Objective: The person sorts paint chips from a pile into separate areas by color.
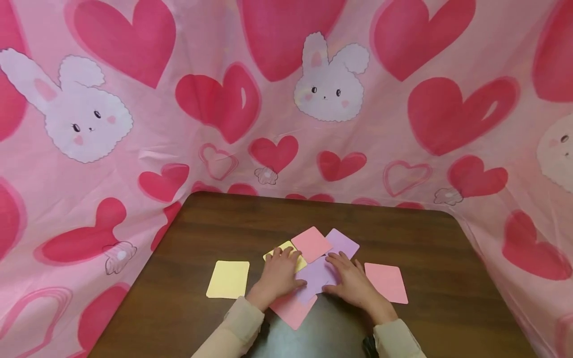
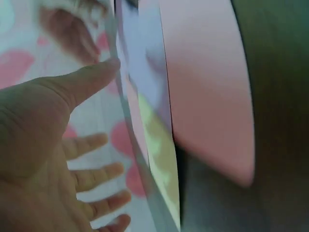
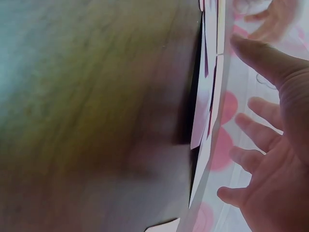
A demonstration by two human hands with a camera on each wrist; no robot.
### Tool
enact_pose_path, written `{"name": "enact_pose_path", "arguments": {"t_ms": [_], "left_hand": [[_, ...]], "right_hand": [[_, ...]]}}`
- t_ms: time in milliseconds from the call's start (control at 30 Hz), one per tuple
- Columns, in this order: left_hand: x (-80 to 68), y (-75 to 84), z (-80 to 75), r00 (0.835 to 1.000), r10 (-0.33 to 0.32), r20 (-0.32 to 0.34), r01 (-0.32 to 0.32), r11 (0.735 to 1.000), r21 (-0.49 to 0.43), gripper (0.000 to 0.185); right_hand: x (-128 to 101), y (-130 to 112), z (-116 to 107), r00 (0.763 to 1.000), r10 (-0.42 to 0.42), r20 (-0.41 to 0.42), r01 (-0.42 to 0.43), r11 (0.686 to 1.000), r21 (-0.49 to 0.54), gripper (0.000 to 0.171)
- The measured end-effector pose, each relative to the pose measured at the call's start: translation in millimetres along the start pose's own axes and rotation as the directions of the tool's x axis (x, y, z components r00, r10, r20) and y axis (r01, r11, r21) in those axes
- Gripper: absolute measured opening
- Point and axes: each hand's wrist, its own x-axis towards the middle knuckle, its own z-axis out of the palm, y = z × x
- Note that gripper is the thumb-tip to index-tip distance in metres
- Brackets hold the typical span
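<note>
A loose cluster of overlapping square paper cards lies mid-table. A purple card (image 1: 315, 276) sits at its centre, with a pink card (image 1: 311, 243) and another purple card (image 1: 343, 242) behind it. At the cluster's left is a yellow card (image 1: 285, 247); a pink card (image 1: 293, 312) pokes out in front. My left hand (image 1: 278, 273) hovers over the left side with fingers spread, its thumb by the central purple card. Opposite it, my right hand (image 1: 353, 284) spreads its fingers over the right edge. In both wrist views the palms face the cards and nothing is gripped.
Apart from the cluster, a single yellow card (image 1: 228, 279) lies to the left and a single pink card (image 1: 386, 282) to the right. The dark wooden table (image 1: 224, 223) has rounded back corners. A pink cloth (image 1: 277, 119) with hearts and rabbits hangs around it.
</note>
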Motion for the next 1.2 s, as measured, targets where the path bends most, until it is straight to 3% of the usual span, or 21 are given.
{"name": "enact_pose_path", "arguments": {"t_ms": [133, 233, 367, 700, 1200], "left_hand": [[1.3, -24.3, -4.6, 0.985, -0.16, 0.067, 0.163, 0.986, -0.039, 0.093], [1.6, -34.0, -2.7, 0.972, -0.199, 0.129, 0.207, 0.977, -0.056, 0.102], [-2.4, -33.6, -1.1, 0.967, -0.203, 0.15, 0.212, 0.976, -0.042, 0.104], [1.1, -35.7, -1.3, 0.974, -0.201, 0.103, 0.201, 0.979, 0.012, 0.096], [5.1, -40.6, -4.2, 0.96, -0.259, 0.107, 0.268, 0.96, -0.082, 0.101]], "right_hand": [[4.9, -2.6, -0.6, 1.0, 0.008, 0.013, -0.009, 1.0, 0.027, 0.078], [7.2, -4.2, 0.6, 1.0, 0.006, 0.01, -0.007, 0.999, 0.037, 0.077], [10.0, -6.2, 4.6, 1.0, -0.006, 0.013, 0.005, 0.999, 0.049, 0.076], [17.1, -9.5, 5.6, 1.0, -0.014, 0.019, 0.013, 0.998, 0.06, 0.076], [33.5, -20.7, 16.1, 0.997, -0.071, 0.038, 0.067, 0.994, 0.091, 0.076]]}}
